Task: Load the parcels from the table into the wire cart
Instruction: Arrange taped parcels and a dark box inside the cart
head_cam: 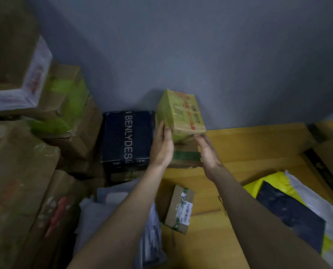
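A small cardboard parcel (183, 113) with green tape and red print sits tilted on top of another brown box with a green tape band (185, 155) against the grey wall. My left hand (162, 146) lies flat against the parcel's left side, fingers straight. My right hand (207, 152) reaches its fingertips to the parcel's lower right corner, fingers extended. A smaller labelled cardboard box (179, 209) lies on the wooden table (249, 148) between my forearms. No wire cart is in view.
A dark blue box printed BENLYDESIG (127, 137) stands left of the parcel. Stacked cardboard boxes (26, 152) fill the left side. Grey plastic mailers (111, 206) lie below them. A yellow, white and dark mailer bag (290, 210) lies at the right.
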